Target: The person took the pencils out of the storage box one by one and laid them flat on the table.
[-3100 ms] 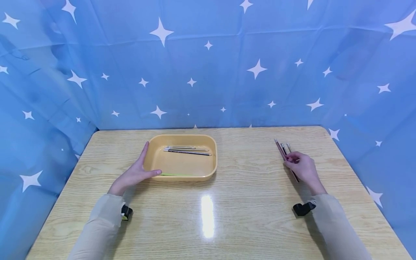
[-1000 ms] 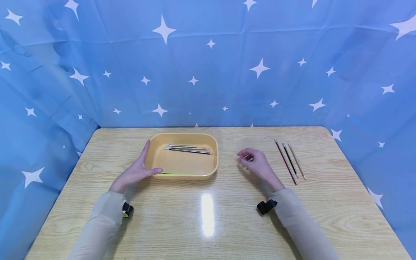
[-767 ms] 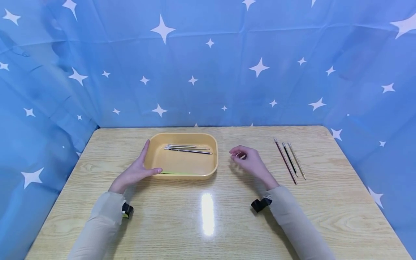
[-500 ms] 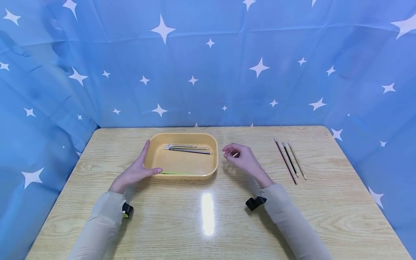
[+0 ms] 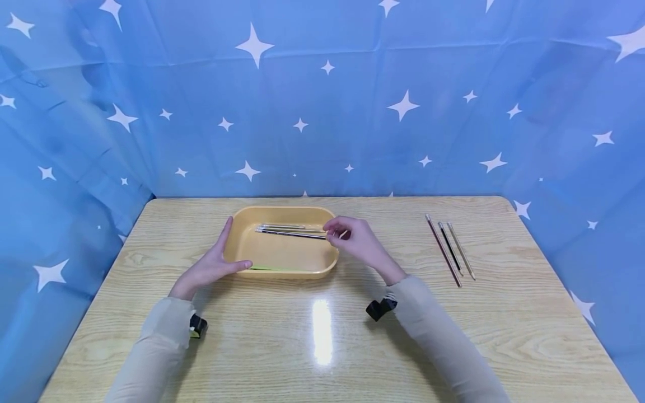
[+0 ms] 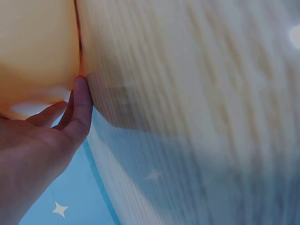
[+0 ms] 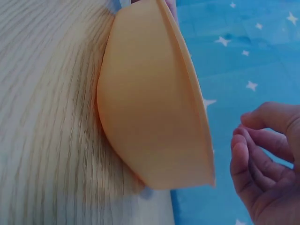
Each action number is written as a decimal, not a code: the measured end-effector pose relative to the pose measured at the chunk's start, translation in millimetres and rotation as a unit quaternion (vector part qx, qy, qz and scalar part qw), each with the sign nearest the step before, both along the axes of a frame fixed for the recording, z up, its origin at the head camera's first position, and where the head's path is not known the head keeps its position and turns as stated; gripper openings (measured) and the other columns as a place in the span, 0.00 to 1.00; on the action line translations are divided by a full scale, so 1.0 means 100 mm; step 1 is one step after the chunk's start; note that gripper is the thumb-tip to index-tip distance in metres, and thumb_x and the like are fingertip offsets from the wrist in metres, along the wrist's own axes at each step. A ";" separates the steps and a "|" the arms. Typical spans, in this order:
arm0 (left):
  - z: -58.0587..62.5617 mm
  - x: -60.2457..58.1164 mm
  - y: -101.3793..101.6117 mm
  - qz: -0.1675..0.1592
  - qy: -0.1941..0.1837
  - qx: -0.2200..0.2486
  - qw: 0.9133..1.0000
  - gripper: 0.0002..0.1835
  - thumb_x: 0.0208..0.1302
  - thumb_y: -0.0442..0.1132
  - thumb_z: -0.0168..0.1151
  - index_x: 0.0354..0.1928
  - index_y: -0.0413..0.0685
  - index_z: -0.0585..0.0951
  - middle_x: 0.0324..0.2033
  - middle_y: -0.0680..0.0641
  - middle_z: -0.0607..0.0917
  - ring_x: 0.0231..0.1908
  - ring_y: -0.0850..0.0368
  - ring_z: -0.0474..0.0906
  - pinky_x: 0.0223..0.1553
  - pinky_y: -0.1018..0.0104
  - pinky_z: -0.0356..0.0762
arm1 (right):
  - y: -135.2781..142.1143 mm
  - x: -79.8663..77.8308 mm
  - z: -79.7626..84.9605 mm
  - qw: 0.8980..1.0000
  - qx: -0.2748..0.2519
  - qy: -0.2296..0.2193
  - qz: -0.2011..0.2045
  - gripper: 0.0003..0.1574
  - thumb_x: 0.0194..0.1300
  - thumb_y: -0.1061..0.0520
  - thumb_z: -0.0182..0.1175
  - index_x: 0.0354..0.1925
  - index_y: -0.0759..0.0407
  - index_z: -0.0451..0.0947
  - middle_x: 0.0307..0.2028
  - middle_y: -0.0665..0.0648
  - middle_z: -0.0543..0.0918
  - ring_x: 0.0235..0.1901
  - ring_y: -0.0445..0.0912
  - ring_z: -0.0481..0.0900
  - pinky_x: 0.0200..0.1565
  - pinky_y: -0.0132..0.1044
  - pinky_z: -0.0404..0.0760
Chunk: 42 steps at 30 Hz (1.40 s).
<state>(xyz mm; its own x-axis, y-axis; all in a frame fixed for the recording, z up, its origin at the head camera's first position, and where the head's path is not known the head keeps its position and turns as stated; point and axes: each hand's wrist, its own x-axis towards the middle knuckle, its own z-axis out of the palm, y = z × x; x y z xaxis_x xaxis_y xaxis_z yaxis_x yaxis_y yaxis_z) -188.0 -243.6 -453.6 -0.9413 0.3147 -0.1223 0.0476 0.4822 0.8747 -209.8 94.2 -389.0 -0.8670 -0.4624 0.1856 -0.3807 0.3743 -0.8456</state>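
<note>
A yellow plastic tray (image 5: 282, 273) sits on the wooden table. My left hand (image 5: 209, 267) holds its left end, thumb over the front rim and fingers spread along the side. In the left wrist view the left fingertips rest against the tray's outer wall. Several pencils lie inside, among them a black pencil (image 5: 292, 234) in the group at the back and a green strip (image 5: 272, 268) along the front wall. My right hand (image 5: 355, 239) is over the right rim, by the ends of the grouped pencils. Its fingers are loosely bent with nothing between them in the right wrist view.
Three more pencils lie side by side on the right of the table: a dark red pencil (image 5: 443, 251), a black pencil (image 5: 450, 248) and a gold pencil (image 5: 461, 251). A blue star-patterned cloth (image 5: 322, 140) stands behind the table (image 5: 393, 364).
My right hand has left the three pencils on the right and moved left to the tray's right rim. My left hand has kept its place on the tray.
</note>
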 end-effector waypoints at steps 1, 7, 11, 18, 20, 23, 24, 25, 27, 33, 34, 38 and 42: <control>0.00 0.00 0.00 0.000 0.000 -0.001 1.000 0.60 0.50 0.48 0.67 0.66 0.65 0.27 0.67 0.50 0.30 0.64 0.42 0.32 0.59 0.41 0.36 | -0.01 -0.03 -0.05 1.000 0.002 0.004 0.002 0.10 0.55 0.68 0.58 0.39 0.68 0.77 0.30 0.60 0.80 0.30 0.50 0.76 0.32 0.39 0.77; -0.01 0.00 0.00 0.000 -0.001 -0.001 1.000 0.60 0.50 0.49 0.67 0.66 0.67 0.27 0.67 0.50 0.30 0.64 0.42 0.32 0.59 0.40 0.36 | -0.12 -0.14 -0.27 1.000 0.008 0.016 0.015 0.10 0.55 0.65 0.60 0.38 0.66 0.78 0.29 0.53 0.80 0.29 0.44 0.76 0.30 0.35 0.77; 0.00 0.00 0.00 0.001 -0.001 -0.004 1.000 0.60 0.50 0.49 0.67 0.66 0.65 0.27 0.67 0.51 0.30 0.64 0.42 0.32 0.59 0.40 0.36 | -0.21 -0.15 -0.32 0.999 0.013 0.016 0.032 0.10 0.55 0.64 0.60 0.38 0.66 0.78 0.29 0.51 0.80 0.28 0.42 0.76 0.30 0.34 0.77; 0.01 0.00 0.00 0.003 -0.003 -0.005 1.000 0.60 0.49 0.49 0.67 0.67 0.63 0.27 0.67 0.51 0.30 0.65 0.43 0.32 0.59 0.40 0.36 | -0.35 -0.17 -0.38 0.998 0.037 0.012 0.050 0.10 0.55 0.63 0.60 0.38 0.65 0.78 0.28 0.50 0.79 0.27 0.41 0.75 0.30 0.31 0.77; 0.02 0.00 0.00 0.003 -0.003 -0.004 1.000 0.60 0.50 0.49 0.67 0.66 0.65 0.27 0.67 0.52 0.30 0.65 0.43 0.31 0.59 0.40 0.36 | -0.37 -0.18 -0.40 0.998 0.038 0.012 0.052 0.10 0.55 0.63 0.59 0.38 0.66 0.78 0.28 0.50 0.78 0.27 0.41 0.75 0.30 0.30 0.76; 0.01 0.00 0.00 0.000 0.000 -0.001 1.000 0.59 0.50 0.48 0.67 0.66 0.68 0.27 0.67 0.51 0.29 0.64 0.42 0.31 0.59 0.40 0.35 | -0.41 -0.19 -0.40 0.998 0.041 0.015 0.055 0.09 0.55 0.63 0.59 0.37 0.65 0.78 0.27 0.49 0.78 0.27 0.41 0.74 0.30 0.31 0.76; 0.01 0.00 0.00 -0.001 0.001 0.000 1.000 0.59 0.50 0.48 0.67 0.65 0.69 0.27 0.66 0.52 0.29 0.64 0.42 0.31 0.59 0.40 0.35 | -0.42 -0.20 -0.40 0.997 0.042 0.017 0.057 0.09 0.55 0.64 0.59 0.37 0.65 0.78 0.27 0.49 0.78 0.27 0.41 0.74 0.30 0.31 0.76; 0.01 0.00 0.00 -0.001 0.001 0.000 1.000 0.59 0.50 0.48 0.67 0.65 0.71 0.27 0.66 0.52 0.29 0.64 0.42 0.32 0.59 0.40 0.35 | -0.43 -0.20 -0.40 0.997 0.046 0.018 0.059 0.08 0.55 0.64 0.59 0.37 0.64 0.78 0.27 0.49 0.78 0.27 0.41 0.74 0.31 0.31 0.76; 0.00 0.00 0.00 -0.001 0.002 0.001 1.000 0.59 0.50 0.48 0.67 0.65 0.73 0.27 0.66 0.52 0.29 0.64 0.42 0.32 0.59 0.41 0.35 | -0.46 -0.21 -0.39 0.996 0.054 0.023 0.060 0.08 0.55 0.63 0.59 0.36 0.62 0.78 0.26 0.48 0.78 0.27 0.40 0.74 0.31 0.30 0.75; 0.01 0.00 0.00 0.000 0.004 0.005 1.000 0.60 0.50 0.47 0.67 0.66 0.69 0.27 0.67 0.50 0.30 0.64 0.41 0.32 0.59 0.41 0.36 | -0.56 -0.30 -0.42 0.993 0.081 0.051 0.069 0.08 0.54 0.64 0.58 0.36 0.64 0.79 0.26 0.48 0.78 0.27 0.39 0.74 0.30 0.28 0.74; 0.01 0.00 0.00 0.000 0.004 0.005 1.000 0.60 0.50 0.48 0.67 0.66 0.68 0.27 0.67 0.50 0.29 0.64 0.41 0.32 0.59 0.41 0.36 | -0.58 -0.31 -0.43 0.992 0.087 0.055 0.070 0.08 0.54 0.64 0.59 0.36 0.64 0.78 0.26 0.48 0.78 0.27 0.38 0.74 0.30 0.28 0.74; 0.01 0.01 0.01 0.001 -0.002 0.008 1.000 0.59 0.50 0.48 0.67 0.65 0.70 0.27 0.67 0.50 0.29 0.64 0.42 0.32 0.59 0.41 0.35 | -0.64 -0.37 -0.46 0.990 0.112 0.058 0.068 0.08 0.54 0.63 0.59 0.36 0.64 0.79 0.26 0.47 0.78 0.27 0.38 0.74 0.31 0.27 0.73; 0.01 0.01 0.01 0.003 -0.004 0.011 1.000 0.59 0.50 0.48 0.67 0.66 0.68 0.27 0.67 0.50 0.30 0.65 0.43 0.31 0.59 0.41 0.35 | -0.69 -0.43 -0.48 0.988 0.135 0.047 0.060 0.08 0.54 0.63 0.60 0.35 0.63 0.79 0.26 0.47 0.78 0.27 0.38 0.74 0.32 0.27 0.73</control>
<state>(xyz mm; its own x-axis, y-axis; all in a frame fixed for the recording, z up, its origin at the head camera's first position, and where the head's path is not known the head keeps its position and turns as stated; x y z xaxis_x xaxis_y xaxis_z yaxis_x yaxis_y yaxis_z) -187.1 -242.6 -452.9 -0.9420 0.3124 -0.1229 0.0384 0.4639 0.8851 -253.0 25.4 -437.0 -0.7879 -0.6044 0.1179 -0.5078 0.5293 -0.6797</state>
